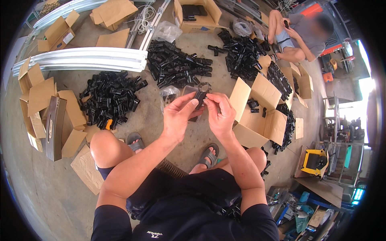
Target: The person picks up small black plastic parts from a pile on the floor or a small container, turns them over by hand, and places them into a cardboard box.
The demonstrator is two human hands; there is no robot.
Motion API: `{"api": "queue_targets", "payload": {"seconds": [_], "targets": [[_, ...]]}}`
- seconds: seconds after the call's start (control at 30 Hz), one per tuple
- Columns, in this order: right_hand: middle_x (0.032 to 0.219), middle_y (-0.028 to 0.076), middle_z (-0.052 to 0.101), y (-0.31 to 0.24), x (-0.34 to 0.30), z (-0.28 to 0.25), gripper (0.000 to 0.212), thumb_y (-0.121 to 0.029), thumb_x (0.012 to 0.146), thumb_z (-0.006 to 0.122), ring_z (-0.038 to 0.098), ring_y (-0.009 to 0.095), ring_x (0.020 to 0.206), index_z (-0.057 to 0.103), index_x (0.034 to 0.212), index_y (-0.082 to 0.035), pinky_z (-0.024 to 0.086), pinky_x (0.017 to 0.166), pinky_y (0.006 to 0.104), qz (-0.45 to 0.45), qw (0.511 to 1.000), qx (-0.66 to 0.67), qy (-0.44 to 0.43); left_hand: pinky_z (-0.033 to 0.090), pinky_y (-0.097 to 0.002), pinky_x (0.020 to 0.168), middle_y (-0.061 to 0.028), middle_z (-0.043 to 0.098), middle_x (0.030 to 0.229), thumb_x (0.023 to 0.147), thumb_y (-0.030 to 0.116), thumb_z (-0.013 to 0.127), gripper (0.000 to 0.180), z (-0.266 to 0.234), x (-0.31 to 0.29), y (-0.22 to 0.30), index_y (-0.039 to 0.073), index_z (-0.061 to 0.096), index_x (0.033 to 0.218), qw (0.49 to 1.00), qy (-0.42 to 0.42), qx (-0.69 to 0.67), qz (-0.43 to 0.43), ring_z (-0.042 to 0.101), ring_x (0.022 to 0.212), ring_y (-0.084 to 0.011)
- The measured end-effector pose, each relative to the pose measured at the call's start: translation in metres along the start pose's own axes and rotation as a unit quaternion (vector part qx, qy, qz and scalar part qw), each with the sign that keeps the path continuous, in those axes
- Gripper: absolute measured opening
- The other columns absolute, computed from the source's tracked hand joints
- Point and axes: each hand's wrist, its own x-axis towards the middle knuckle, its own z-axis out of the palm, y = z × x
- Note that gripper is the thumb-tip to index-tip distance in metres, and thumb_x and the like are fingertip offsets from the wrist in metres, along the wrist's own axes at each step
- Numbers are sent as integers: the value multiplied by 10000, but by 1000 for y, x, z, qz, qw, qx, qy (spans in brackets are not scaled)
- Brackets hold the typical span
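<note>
A small black part with a round ring at its far end [200, 96] is held up in front of me, above the concrete floor. My left hand [179, 114] is closed, thumb and fingers gripping the part's body from the left. From the right, my right hand [220, 114] pinches it with thumb and forefinger near the ring. Behind the hands, partly hidden by them, stands a small dull container [189, 90]. Beside it lies a clear plastic bag [170, 93] with dark pieces inside.
Heaps of black parts lie at left [110, 98], ahead [175, 64] and far right [243, 56]. An open cardboard box [254, 122] with a few black pieces stands close on my right. White metal rails [84, 58] lie far left. Another person [297, 38] sits at far right, holding a dark piece.
</note>
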Motion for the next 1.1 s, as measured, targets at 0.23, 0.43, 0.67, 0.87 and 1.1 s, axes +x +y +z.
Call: {"api": "queue_targets", "payload": {"seconds": [0.23,0.43,0.67,0.87,1.1], "targets": [[988,121,713,1,1,-3,133,33,908,732,708,182,813,699,1033,2,563,700,273,-10,1000,18,5,648,-344,866,-130,723,1147,1000,33,636,288,-1,0,2,-57,647,1274,1000,-15,-18,-2,737,951,-211],[932,124,710,-1,0,-2,93,15,910,738,697,197,769,686,987,9,550,669,283,-12,1000,-25,10,648,-340,865,-130,724,1150,991,11,640,294,-1,-2,1,-52,648,1279,1000,-14,-6,6,735,954,-206],[813,137,653,-2,1,-7,112,-51,949,705,637,267,666,635,892,16,505,612,329,-19,992,-124,-23,646,-340,874,-128,727,1149,984,0,643,286,4,-8,-3,-50,658,1265,1000,-13,13,21,729,957,-191],[741,133,624,-6,10,-14,173,-132,975,682,626,308,616,625,866,-10,480,553,377,-3,989,-132,-67,643,-344,882,-124,727,1142,989,21,647,288,3,-7,-2,-49,657,1268,1000,16,14,-3,723,977,-186],[786,135,657,0,5,-14,175,-177,979,681,651,310,630,635,902,-27,492,553,392,19,974,-185,-126,642,-336,876,-121,727,1145,988,31,656,286,1,-8,-7,-45,658,1264,1000,9,20,11,724,980,-188]]}}
